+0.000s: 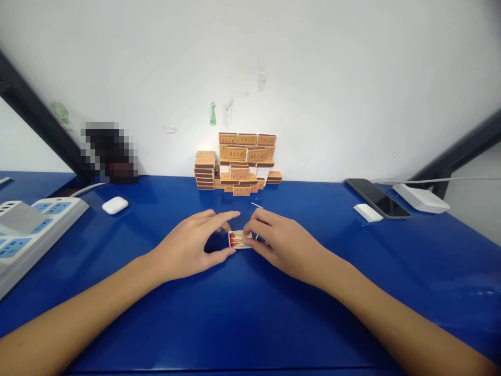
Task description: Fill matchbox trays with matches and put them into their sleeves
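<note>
A small white matchbox tray (231,245) lies on the blue table, filled with red-tipped matches (237,239). My left hand (195,241) is at the tray's left end, its thumb and a finger touching the tray's edges, the index finger raised. My right hand (279,241) is over the tray's right end, its thumb and fingers drawn together on the matches. A few match ends stick out beneath its fingers. One loose match (256,206) lies just behind my right hand.
Stacked matchboxes (238,169) stand against the white wall. At the left are a power strip (50,219) and a white earphone case (115,205). At the right lie a phone (378,198), a small white block (368,212) and a white device (420,198) with a cable.
</note>
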Motion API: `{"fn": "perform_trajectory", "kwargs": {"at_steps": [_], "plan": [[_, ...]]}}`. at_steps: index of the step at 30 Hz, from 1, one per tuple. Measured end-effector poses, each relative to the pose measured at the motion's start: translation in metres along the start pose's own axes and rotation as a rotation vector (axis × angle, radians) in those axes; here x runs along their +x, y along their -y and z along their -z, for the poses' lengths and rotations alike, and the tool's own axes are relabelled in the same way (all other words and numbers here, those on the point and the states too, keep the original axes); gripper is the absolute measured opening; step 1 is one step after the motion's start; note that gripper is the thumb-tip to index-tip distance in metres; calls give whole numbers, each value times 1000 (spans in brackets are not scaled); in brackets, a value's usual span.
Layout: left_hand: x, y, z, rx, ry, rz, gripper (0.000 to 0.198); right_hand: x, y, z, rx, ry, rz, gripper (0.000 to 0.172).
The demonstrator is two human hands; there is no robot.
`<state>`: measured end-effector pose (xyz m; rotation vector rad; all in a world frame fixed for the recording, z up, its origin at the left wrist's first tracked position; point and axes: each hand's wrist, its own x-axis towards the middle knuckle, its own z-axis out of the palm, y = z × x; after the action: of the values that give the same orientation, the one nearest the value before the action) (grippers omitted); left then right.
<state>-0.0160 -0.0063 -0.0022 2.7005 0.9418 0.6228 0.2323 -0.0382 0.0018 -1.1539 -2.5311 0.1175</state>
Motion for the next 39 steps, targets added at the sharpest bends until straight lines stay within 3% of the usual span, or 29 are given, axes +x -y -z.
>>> {"fn": "perform_trajectory", "kwargs": {"at_steps": [17,22,29,39], "plan": [[-2,-4,0,12,-28,-51,63,1,3,-2,-72,-18,-37,18],[0,0,3,23,-25,0,62,-3,-11,16,28,-48,-67,17],[2,7,5,25,-76,48,61,-11,-40,38,365,258,-120,25],[1,8,6,16,-68,55,62,-9,-54,32,253,255,-223,10]]}}
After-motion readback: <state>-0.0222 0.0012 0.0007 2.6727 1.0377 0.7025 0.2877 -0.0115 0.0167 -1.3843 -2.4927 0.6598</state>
